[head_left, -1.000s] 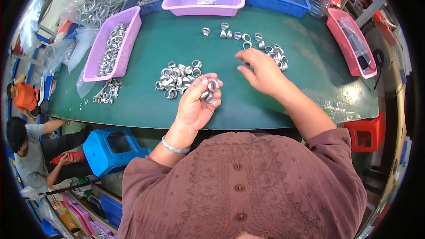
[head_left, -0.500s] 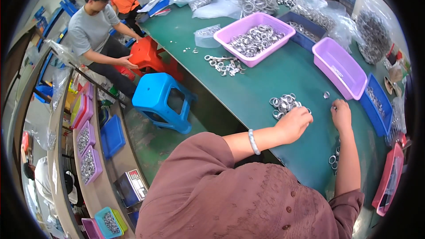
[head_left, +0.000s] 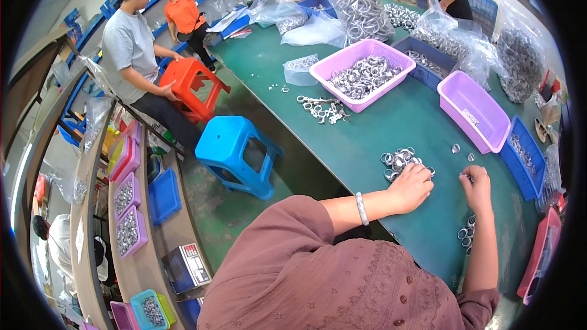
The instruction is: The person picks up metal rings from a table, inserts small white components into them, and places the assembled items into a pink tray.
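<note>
Metal-ring heap [head_left: 397, 160]: left hand [head_left: 411, 192] beside it, grip not discernible; right hand [head_left: 479, 189], apart, rightward of it, pinching a metal piece [head_left: 466, 176].

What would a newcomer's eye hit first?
Probably the blue stool beside the green table, with a red stool beyond it, held by a grey-shirted person. Then the purple basin heaped with metal rings, and the left hand at a smaller ring pile.

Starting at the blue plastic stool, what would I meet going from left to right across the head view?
Blue plastic stool → flat scatter of silver metal pieces → left hand → right hand → pink rectangular plastic basket.
</note>
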`<action>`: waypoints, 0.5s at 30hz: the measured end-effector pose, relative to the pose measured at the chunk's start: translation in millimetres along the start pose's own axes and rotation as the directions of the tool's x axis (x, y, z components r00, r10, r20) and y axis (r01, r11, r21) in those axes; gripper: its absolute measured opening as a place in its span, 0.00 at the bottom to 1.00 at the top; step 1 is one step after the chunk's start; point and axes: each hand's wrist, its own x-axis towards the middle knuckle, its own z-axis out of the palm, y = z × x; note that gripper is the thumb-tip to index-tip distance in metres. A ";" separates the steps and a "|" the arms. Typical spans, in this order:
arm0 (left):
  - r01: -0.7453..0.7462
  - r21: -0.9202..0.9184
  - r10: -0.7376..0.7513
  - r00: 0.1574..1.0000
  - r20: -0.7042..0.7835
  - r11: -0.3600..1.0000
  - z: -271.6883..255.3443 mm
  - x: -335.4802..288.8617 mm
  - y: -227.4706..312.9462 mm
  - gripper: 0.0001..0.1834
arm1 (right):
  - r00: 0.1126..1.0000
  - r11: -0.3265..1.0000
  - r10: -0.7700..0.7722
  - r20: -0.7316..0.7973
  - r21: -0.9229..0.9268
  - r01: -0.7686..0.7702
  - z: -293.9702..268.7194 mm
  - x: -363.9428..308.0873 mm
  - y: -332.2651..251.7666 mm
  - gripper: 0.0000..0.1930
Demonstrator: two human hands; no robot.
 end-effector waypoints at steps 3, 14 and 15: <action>-0.008 -0.034 0.005 0.997 -0.082 0.999 -6.3 1.8 7.1 0.10 | 0.984 0.959 0.115 0.137 0.244 -0.146 -1.0 -11.4 -11.5 0.05; 0.460 -0.873 -0.349 0.854 0.385 0.161 -22.2 13.9 42.6 0.13 | 0.990 0.842 -0.142 0.027 0.530 0.106 -16.6 -36.1 -75.3 0.06; 0.481 -0.865 -0.354 0.842 0.408 0.146 -24.5 13.7 43.9 0.12 | 0.986 0.849 -0.167 0.004 0.508 0.142 -18.8 -36.6 -78.7 0.06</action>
